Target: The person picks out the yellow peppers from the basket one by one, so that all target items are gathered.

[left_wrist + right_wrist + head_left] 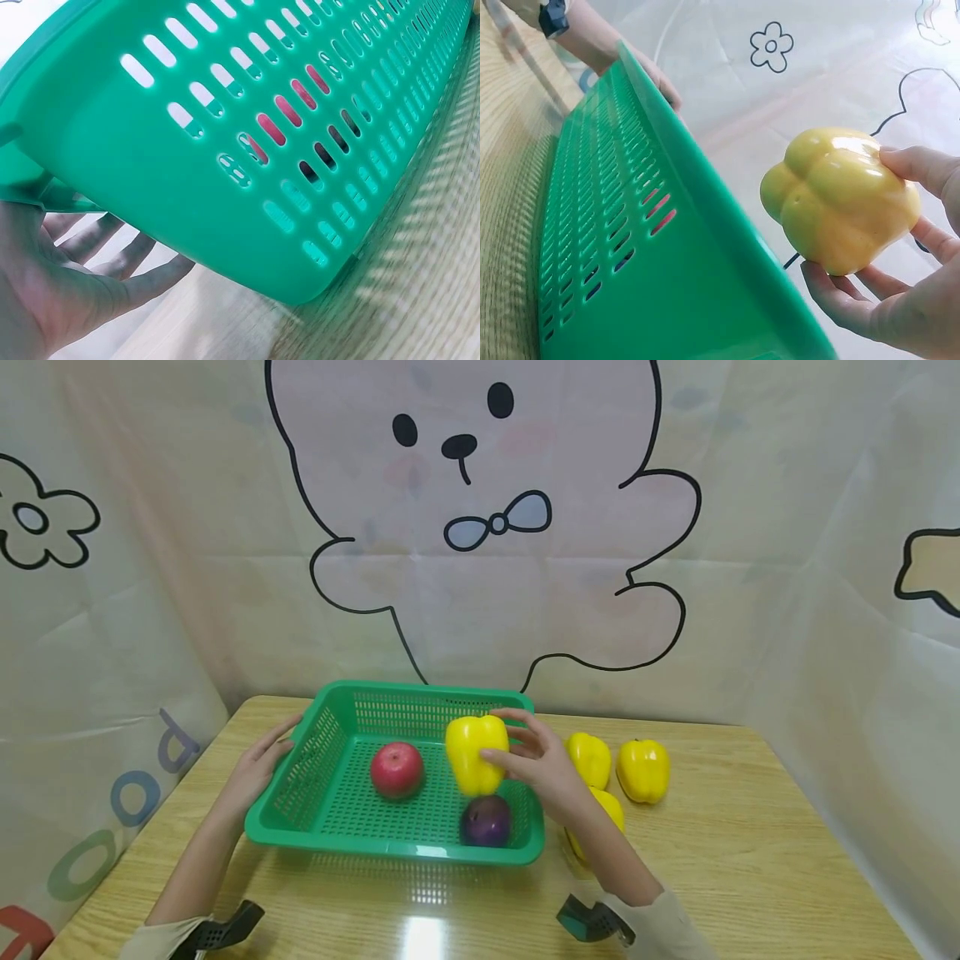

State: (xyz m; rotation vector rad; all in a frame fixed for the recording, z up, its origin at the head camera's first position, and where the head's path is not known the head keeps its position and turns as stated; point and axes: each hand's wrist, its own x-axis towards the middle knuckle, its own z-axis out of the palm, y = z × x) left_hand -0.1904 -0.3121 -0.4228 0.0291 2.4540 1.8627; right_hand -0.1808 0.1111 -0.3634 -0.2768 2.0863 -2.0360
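Note:
My right hand [543, 768] grips a yellow bell pepper [472, 756] between thumb and fingers, over the right part of a green basket [397, 847]. In the right wrist view the pepper [840, 199] shows its lobed end, beside the basket's rim. My left hand [258, 768] rests against the basket's left side, fingers extended along the outside below the rim. The left wrist view shows those fingers [124, 292] at the basket's end wall, partly covered by it. A red apple [397, 770] sits mid-basket. A round dark purple item [486, 822] lies in the near right corner, below the pepper.
Right of the basket lie more yellow peppers: one near the back [588, 760], one farther right [643, 771], and one partly behind my right forearm [607, 810]. The wooden table [757, 852] meets a printed cloth backdrop [750, 635] at the back and sides.

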